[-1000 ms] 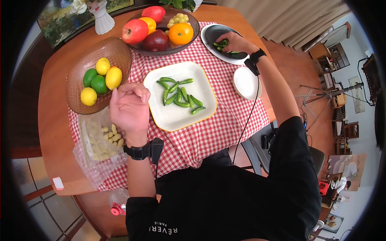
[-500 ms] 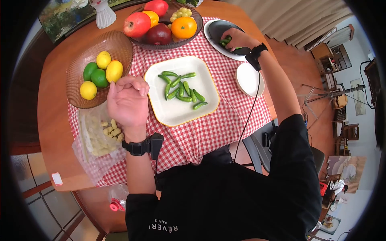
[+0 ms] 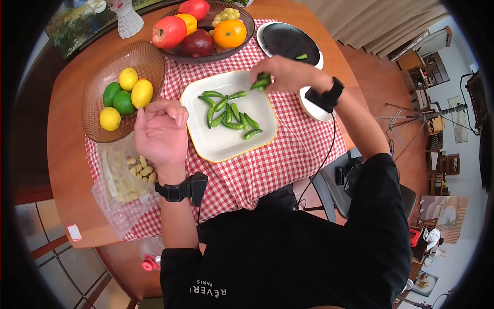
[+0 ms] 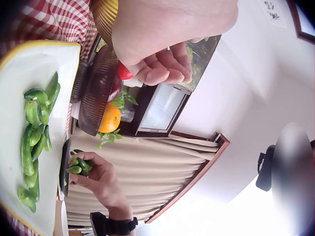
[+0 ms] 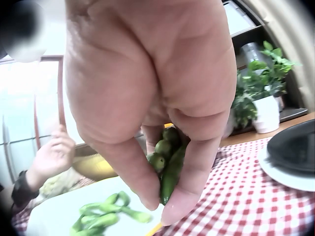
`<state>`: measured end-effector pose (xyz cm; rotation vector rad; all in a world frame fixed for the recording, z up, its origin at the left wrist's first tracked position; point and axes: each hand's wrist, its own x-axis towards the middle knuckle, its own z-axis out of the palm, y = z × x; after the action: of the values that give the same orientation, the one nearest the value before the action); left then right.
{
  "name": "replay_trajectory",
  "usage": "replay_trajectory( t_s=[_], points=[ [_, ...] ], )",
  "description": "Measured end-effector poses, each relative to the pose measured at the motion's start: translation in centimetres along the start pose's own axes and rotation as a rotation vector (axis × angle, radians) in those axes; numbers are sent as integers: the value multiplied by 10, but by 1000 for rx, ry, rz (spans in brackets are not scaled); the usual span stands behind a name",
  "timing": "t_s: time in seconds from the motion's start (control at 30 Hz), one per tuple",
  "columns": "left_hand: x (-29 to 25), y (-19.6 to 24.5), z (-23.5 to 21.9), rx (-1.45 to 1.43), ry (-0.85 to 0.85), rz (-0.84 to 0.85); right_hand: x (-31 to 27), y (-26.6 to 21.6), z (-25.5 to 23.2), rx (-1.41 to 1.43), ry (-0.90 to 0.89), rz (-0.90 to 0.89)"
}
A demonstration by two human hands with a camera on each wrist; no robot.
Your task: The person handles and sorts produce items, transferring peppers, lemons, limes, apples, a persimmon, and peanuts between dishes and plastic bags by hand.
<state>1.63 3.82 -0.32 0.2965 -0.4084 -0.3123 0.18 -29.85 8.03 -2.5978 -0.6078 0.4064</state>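
My right hand (image 3: pixel 288 74) pinches several green chili peppers (image 5: pixel 172 169) between thumb and fingers, over the upper right corner of a white square dish (image 3: pixel 206 144) with a yellow rim. Inside that dish lies a loose group of green peppers (image 3: pixel 233 125). One small pepper (image 3: pixel 301 56) lies on the black plate (image 3: pixel 285 38) at the far right. My left hand (image 3: pixel 162 131) stays palm up with loosely curled fingers, left of the dish, and holds nothing. The left wrist view also shows the right hand (image 4: pixel 101 179) gripping the peppers.
A brown bowl (image 3: pixel 92 92) of lemons and green citrus stands at the left. Behind the dish is a dark fruit bowl (image 3: pixel 226 55). A bag of peanuts (image 3: pixel 121 175) lies beneath the left forearm's side. A small white plate (image 3: pixel 316 110) sits at the right; a cable trails from the right wrist.
My right hand has lifted a bunch of peppers from the black plate and moved left and nearer, over the white dish's corner. The left hand keeps about the same pose.
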Motion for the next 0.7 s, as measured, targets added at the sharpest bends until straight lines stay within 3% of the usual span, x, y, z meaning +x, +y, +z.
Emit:
replay_trajectory(
  t_s=[0.2, 0.27, 0.37, 0.43, 0.6, 0.7],
  points=[
    [0, 1, 3, 37, 49, 5, 8, -52, 26, -34, -133, -4],
    [0, 1, 3, 37, 42, 11, 8, -49, 22, -44, -111, -122],
    [0, 2, 3, -12, 15, 28, -5, -47, -5, 14, -11, -29],
    [0, 2, 1, -2, 51, 13, -15, -27, -22, 41, 111, -86],
    [1, 3, 4, -29, 37, 12, -37, 34, -62, -281, 323, 321],
    [-1, 2, 6, -37, 4, 3, -51, 102, -65, -335, 323, 351]
  ],
)
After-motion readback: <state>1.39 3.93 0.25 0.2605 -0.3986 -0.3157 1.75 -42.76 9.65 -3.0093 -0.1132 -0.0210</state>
